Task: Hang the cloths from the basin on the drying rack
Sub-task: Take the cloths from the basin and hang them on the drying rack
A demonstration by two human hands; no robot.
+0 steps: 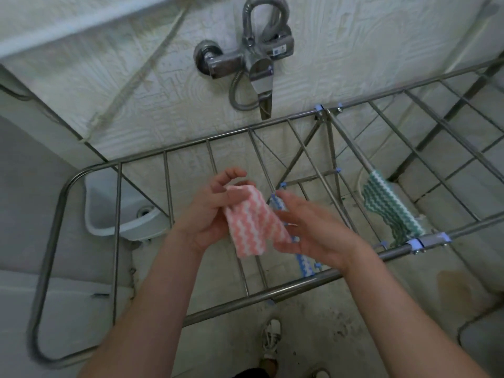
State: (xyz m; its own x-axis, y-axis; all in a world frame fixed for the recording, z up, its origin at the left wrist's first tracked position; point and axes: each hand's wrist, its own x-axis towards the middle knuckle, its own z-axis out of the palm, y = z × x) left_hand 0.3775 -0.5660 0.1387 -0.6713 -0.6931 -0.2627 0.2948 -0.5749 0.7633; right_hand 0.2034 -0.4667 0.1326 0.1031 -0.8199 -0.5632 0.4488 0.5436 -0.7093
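A white wall (136, 85) with a raised, maze-like embossed pattern fills the top of the view, above a stained, mottled floor (327, 336). In front of it stands the drying rack (58, 203), a rounded frame of shiny steel tube crossed by thin straight rods. Beneath the rack's left end sits the basin (109, 208), smooth pale grey plastic with rounded corners. A chrome shower mixer (245, 61) with a ribbed metal hose is fixed to the wall. A green-and-white zigzag cloth (387, 205) is draped over a rod on the right, and a blue-and-white zigzag cloth (302, 264) hangs near the middle, mostly hidden behind the right hand (308, 230). Over the rack's middle, the left hand (210, 214) pinches the folded pink-and-white zigzag cloth (251, 225) at its top corner. The right hand's fingers are fairly straight at the cloth's right edge; whether they grip it cannot be told.
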